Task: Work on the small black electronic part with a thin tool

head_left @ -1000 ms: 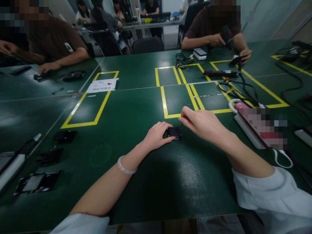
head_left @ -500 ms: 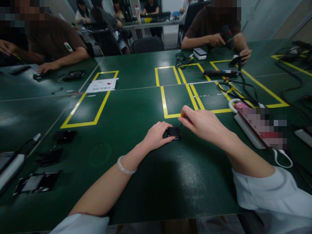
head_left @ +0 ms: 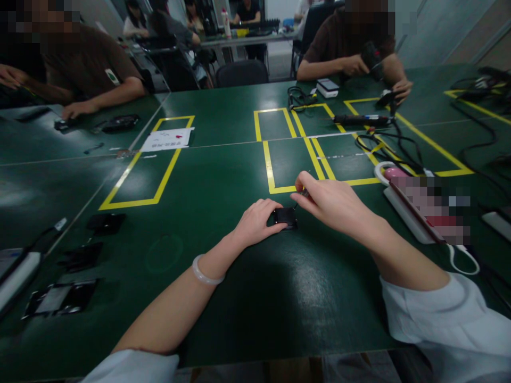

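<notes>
A small black rectangular part [head_left: 286, 217] with tiny bright spots at its edges lies on the green table [head_left: 239, 298]. My left hand [head_left: 257, 221] grips its left side between thumb and fingers, holding it against the tabletop. Just to the upper right, my right hand [head_left: 325, 202] pinches a thin dark tool [head_left: 296, 206], like a small screwdriver or hex key, whose tip reaches the part's upper right corner. Fingers cover most of the tool, so its exact kind cannot be made out.
Black parts [head_left: 104, 223] and a plate with a grey patch [head_left: 56, 298] lie at left. A phone-like item with a strap [head_left: 419, 207] and black cables [head_left: 393, 143] are at right. Across the table, one person holds a power drill [head_left: 372, 59]; another sits far left.
My right fingers have shifted very slightly at the tool. My left hand and the black part stay where they were.
</notes>
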Motion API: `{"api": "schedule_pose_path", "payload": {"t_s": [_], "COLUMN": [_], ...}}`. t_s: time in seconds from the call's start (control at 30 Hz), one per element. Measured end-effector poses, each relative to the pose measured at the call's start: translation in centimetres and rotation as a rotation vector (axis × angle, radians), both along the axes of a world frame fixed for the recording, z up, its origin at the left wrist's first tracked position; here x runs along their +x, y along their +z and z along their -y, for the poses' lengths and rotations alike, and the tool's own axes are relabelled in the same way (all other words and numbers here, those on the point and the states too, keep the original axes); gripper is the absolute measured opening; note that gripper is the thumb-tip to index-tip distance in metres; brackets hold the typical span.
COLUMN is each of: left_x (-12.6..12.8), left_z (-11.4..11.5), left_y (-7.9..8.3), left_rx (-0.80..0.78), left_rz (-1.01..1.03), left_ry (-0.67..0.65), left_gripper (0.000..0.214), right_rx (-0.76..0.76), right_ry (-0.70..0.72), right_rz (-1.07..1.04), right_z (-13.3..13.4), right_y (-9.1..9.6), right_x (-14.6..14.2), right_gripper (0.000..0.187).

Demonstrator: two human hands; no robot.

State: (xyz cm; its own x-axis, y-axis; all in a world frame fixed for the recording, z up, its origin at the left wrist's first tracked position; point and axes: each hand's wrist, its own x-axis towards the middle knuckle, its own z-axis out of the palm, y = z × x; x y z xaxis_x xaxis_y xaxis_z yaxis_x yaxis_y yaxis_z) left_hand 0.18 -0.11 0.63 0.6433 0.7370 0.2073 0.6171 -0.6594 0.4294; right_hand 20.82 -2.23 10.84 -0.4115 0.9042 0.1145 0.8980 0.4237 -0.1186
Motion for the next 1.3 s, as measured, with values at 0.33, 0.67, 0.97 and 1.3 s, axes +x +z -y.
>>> {"api": "schedule_pose_path", "payload": {"t_s": [0.33,0.67,0.97,1.3], "left_x": [0.07,0.02,-0.01,0.04], "left_z": [0.0,-0.01,0.03,0.02], "left_y": [-0.06,-0.1,-0.04,0.03], "left_rx": [0.001,-0.003,-0.004,-0.009], "left_rz": [0.006,0.006,0.013,-0.006], "left_ry": [-0.009,-0.001,-0.003,-0.004], "left_gripper": [0.036,0.036,0.037,0.036], "right_rx": [-0.003,0.01,0.054,0.046], "right_ry": [0.018,-0.033,-0.009,-0.021], "right_rz": [-0.015,0.029,-0.004,-0.002], "right_z": [-0.02,-0.13,-0.18,-0.11], "right_y": [-0.3,-0.14,-0.42,-0.34], "right_x": [0.17,-0.02,0.07,-0.03], "right_gripper": [0.023,0.025,0.023,0.024]}}
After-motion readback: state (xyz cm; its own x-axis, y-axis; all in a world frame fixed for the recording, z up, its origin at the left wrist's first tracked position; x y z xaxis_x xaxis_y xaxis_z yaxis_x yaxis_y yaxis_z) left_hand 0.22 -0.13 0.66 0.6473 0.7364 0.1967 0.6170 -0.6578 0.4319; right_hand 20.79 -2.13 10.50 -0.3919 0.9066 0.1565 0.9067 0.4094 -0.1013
